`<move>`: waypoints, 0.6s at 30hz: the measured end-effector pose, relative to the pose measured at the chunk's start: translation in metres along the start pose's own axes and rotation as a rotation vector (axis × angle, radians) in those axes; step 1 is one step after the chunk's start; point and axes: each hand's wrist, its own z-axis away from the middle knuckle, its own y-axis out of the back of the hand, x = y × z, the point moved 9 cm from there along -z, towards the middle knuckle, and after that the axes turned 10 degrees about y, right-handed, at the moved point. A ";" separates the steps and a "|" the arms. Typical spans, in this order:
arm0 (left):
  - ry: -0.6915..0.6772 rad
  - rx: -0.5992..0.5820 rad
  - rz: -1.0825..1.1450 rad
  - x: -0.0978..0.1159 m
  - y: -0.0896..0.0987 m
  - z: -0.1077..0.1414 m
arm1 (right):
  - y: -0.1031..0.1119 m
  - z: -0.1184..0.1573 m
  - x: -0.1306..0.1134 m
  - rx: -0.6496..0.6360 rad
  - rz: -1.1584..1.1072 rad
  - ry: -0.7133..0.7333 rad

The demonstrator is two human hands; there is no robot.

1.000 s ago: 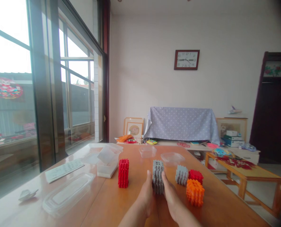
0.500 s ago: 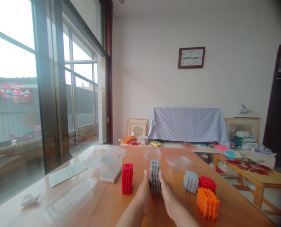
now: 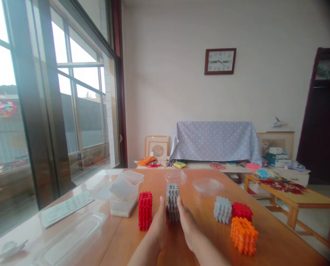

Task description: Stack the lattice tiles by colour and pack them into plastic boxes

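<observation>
A tall grey block stack stands upright on the wooden table. My left hand is at its left side and my right hand at its right side, both pressed flat against it with thumbs up; the other fingers are mostly hidden. Just left of my left hand stands a tall red block stack. Farther right, a shorter grey stack, a red stack and an orange stack sit grouped together.
Clear plastic containers lie at the table's back, with a white box to the left. A clear lid, a paper sheet and a crumpled wrapper lie on the left side.
The view has shifted a little. My hands and the tall grey stack between them stand slightly closer to the tall red stack.
</observation>
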 end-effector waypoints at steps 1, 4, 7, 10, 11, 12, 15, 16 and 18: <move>-0.005 0.002 -0.005 -0.001 0.001 -0.001 | 0.000 0.000 0.000 0.004 -0.005 -0.001; -0.016 0.010 -0.002 -0.001 0.002 0.000 | -0.001 0.001 0.000 -0.015 -0.023 0.013; 0.001 0.013 0.005 -0.001 -0.002 0.003 | -0.003 0.001 0.002 -0.055 -0.043 0.040; 0.005 0.022 0.007 0.001 -0.004 0.006 | -0.003 0.000 0.003 -0.052 -0.053 0.042; 0.006 0.021 0.007 0.001 -0.005 0.007 | -0.003 0.001 0.003 -0.041 -0.048 0.037; 0.011 0.020 0.007 0.000 -0.005 0.007 | -0.002 0.002 0.002 -0.032 -0.043 0.034; 0.033 0.029 0.009 -0.002 -0.004 0.007 | -0.002 0.005 -0.003 -0.017 -0.041 0.051; 0.035 0.033 0.013 -0.003 -0.003 0.006 | -0.003 0.006 -0.006 -0.016 -0.041 0.064; 0.028 0.030 0.021 -0.004 -0.003 0.004 | -0.002 0.008 -0.009 -0.004 -0.033 0.079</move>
